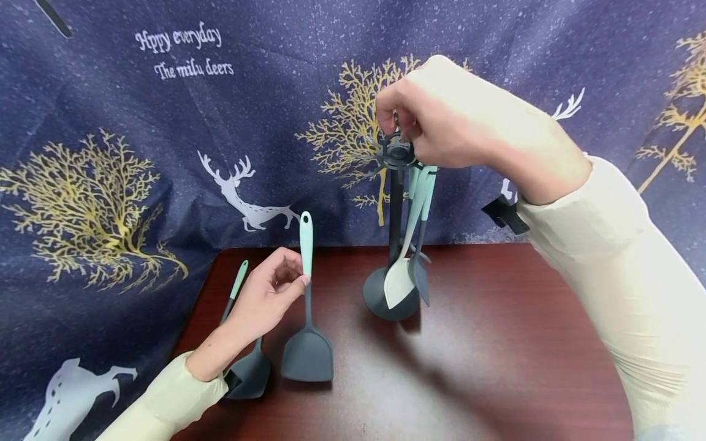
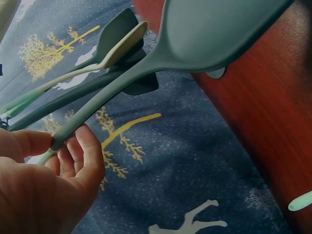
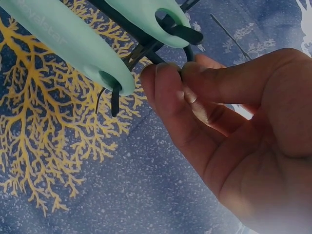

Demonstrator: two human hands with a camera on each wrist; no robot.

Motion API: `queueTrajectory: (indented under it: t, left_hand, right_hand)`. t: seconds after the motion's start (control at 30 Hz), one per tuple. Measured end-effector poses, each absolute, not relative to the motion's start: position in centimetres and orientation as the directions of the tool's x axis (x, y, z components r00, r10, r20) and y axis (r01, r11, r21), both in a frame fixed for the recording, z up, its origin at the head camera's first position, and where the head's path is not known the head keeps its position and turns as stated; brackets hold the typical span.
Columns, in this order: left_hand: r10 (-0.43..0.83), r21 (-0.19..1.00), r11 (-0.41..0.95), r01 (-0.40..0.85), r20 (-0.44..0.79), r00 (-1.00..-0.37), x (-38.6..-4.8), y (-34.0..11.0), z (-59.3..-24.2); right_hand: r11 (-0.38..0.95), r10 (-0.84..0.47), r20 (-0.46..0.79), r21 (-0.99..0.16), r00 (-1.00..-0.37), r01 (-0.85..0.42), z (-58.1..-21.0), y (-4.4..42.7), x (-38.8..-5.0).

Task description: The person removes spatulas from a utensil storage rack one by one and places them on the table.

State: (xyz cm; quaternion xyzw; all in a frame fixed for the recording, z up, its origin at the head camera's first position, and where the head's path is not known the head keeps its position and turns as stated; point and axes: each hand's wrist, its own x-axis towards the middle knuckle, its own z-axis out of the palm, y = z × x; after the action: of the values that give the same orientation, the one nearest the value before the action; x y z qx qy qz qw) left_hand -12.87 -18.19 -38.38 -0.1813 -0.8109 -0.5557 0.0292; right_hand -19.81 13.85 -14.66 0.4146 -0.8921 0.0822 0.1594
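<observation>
My left hand (image 1: 270, 291) pinches a spatula (image 1: 307, 358) where its mint handle meets the dark shaft, handle upward and broad blade down. Its blade fills the top of the left wrist view. To the right, my right hand (image 1: 447, 116) grips the top of a dark utensil stand (image 1: 398, 153) between thumb and fingers. From the stand's hooks (image 3: 115, 102) hang a cream spoon (image 1: 399, 285), a dark-headed utensil (image 1: 421, 282) and others partly hidden. Close up, the right wrist view shows two mint handles (image 3: 68, 46) on hooks beside my fingertips.
A second mint-handled spatula (image 1: 250, 373) lies on the table's left side, partly behind my left wrist. The stand's round base (image 1: 375, 300) rests on the reddish-brown table (image 1: 496, 343). A blue patterned cloth (image 1: 265, 122) hangs close behind the table.
</observation>
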Motion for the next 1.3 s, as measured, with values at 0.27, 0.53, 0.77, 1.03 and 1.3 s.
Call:
queueTrajectory:
  t: [0.27, 0.53, 0.77, 1.03, 1.3]
  left_hand:
    - [0.269, 0.898, 0.333, 0.288, 0.202, -0.942, -13.3, -18.4, -39.4]
    - [0.276, 0.899, 0.344, 0.269, 0.177, -0.945, -13.7, -18.6, -40.4]
    - [0.285, 0.903, 0.355, 0.241, 0.141, -0.948, -14.2, -18.7, -41.4]
    - [0.279, 0.905, 0.366, 0.217, 0.116, -0.953, -14.6, -18.8, -42.1]
    - [0.268, 0.911, 0.378, 0.165, 0.063, -0.961, -15.0, -19.0, -42.7]
  right_hand:
    - [0.647, -0.71, 0.348, -0.023, -0.612, -0.762, -14.6, 13.8, -19.8]
    - [0.653, -0.707, 0.341, -0.023, -0.62, -0.757, -14.6, 13.8, -19.8]
    - [0.647, -0.711, 0.348, -0.019, -0.612, -0.762, -14.7, 13.8, -19.9]
    - [0.641, -0.712, 0.363, -0.014, -0.601, -0.768, -14.7, 13.8, -19.9]
    - [0.647, -0.707, 0.366, -0.012, -0.605, -0.763, -14.6, 13.7, -19.7]
